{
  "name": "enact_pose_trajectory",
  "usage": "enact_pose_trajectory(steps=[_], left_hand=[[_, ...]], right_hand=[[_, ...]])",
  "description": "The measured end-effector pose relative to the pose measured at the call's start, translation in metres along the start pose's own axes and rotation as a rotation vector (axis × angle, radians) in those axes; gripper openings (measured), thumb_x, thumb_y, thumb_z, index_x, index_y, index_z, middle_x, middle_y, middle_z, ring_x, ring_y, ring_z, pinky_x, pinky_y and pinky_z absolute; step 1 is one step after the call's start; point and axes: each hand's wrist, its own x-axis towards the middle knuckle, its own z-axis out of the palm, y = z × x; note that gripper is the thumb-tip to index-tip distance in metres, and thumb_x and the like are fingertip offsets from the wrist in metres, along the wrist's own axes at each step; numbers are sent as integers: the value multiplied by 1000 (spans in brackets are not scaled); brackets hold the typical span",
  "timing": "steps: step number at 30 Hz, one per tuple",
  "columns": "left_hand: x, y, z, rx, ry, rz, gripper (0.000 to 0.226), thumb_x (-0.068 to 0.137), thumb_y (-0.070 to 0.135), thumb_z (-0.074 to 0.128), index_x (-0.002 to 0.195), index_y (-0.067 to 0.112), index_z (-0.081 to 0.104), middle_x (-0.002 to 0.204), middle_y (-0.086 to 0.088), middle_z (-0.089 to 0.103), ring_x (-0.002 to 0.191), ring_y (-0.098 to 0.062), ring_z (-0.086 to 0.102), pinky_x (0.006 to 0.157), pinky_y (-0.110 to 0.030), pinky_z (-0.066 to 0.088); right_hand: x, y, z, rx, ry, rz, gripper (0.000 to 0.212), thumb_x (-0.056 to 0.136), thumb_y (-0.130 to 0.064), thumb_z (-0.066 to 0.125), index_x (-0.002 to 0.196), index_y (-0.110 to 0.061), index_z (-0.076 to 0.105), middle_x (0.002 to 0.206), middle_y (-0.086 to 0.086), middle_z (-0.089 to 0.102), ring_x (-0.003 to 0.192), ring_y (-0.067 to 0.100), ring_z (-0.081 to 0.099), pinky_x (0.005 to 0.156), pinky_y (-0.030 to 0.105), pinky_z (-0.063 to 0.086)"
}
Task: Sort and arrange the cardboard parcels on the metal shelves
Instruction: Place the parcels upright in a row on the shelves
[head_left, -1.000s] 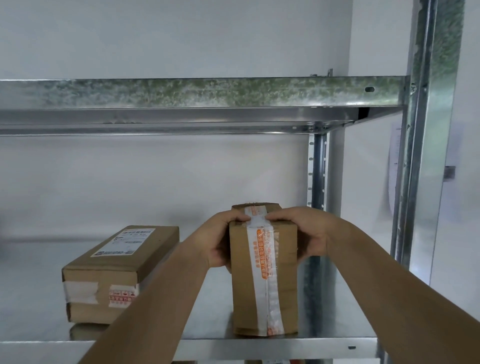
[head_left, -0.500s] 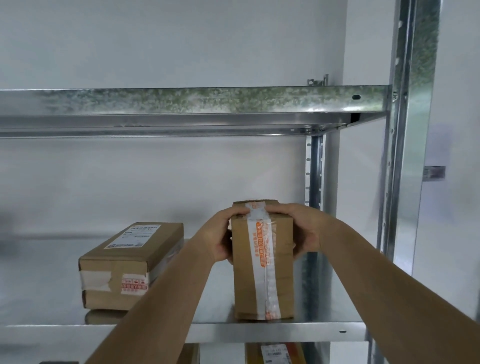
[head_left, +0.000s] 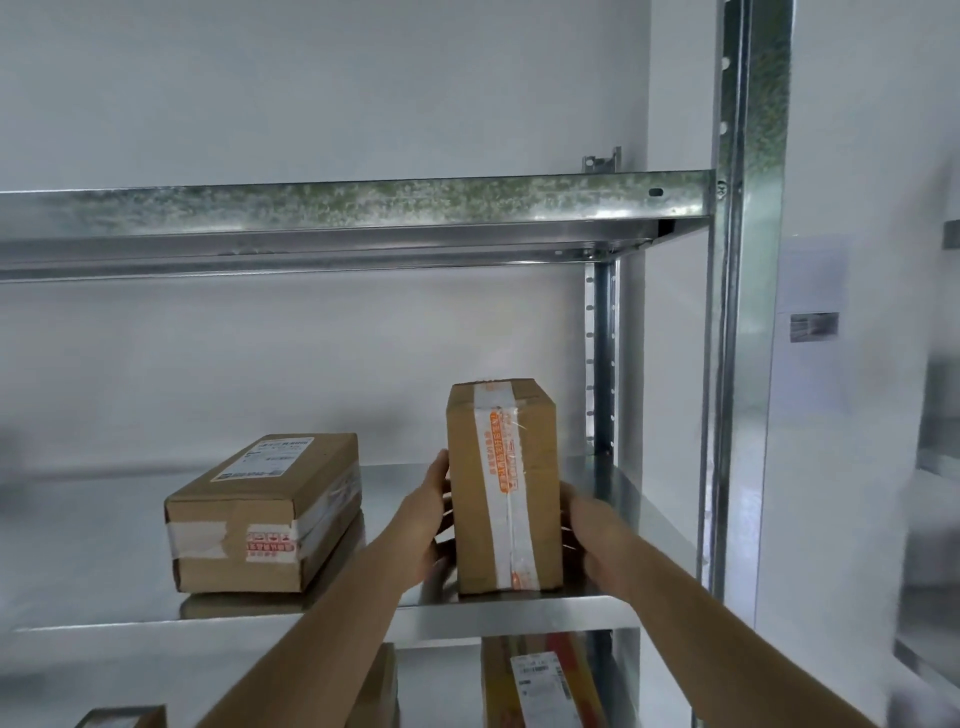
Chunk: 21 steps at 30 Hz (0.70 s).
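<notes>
Metal shelves (head_left: 363, 208): galvanised unit, two levels in view plus a lower one partly seen. Middle shelf (head_left: 519, 608) carries two parcels.

Flat parcel (head_left: 265, 512): lies on its broad face toward the left of the shelf, near the front edge, printed label on top, taped end facing out. Well apart from the other parcel.

Upright parcel (head_left: 504, 486): stands on end near the front edge, toward the right corner, white-and-orange tape running down the front face. Base looks flat on the shelf.

Left hand (head_left: 431, 519): fingers straight, flat against the left face, low down. Right hand (head_left: 587, 535): against the lower right face; finger curl hidden behind the box, so cannot tell its grip.

Judgement: stiff, light cardboard; tall and narrow, so tippy. Tape is slick; press on the bare side faces, low, to slide or square it.

Two more parcels show below, on the lower shelf.
</notes>
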Motion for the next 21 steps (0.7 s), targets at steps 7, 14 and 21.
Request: enact_pose_trajectory(steps=[7, 14, 21], left_hand=[[-13, -16, 3, -56, -1, 7, 32, 105, 42, 50, 127, 19, 55, 111, -12, 71, 104, -24, 68, 77, -35, 56], [-22, 15, -1, 160, -37, 149, 54, 108, 56, 20, 145, 30, 48, 145, 5, 55, 133, -24, 52, 117, -45, 34], [-11, 52, 1, 143, 44, 199, 88, 93, 81, 16, 156, 26, 40, 161, -2, 41, 150, -22, 35, 127, -47, 19]], right_hand=[[-8, 6, 9, -136, 9, -135, 20, 110, -36, 37, 119, -27, 52, 107, 3, 69, 85, 14, 69, 54, 23, 54], [-25, -27, 16, -164, 27, -165, 39, 108, -50, 34, 122, -22, 58, 112, 0, 66, 100, 23, 67, 97, 40, 55], [-26, -73, 14, -199, -2, -296, 69, 99, -71, 26, 133, -22, 62, 138, 3, 60, 125, 25, 57, 111, 46, 44]])
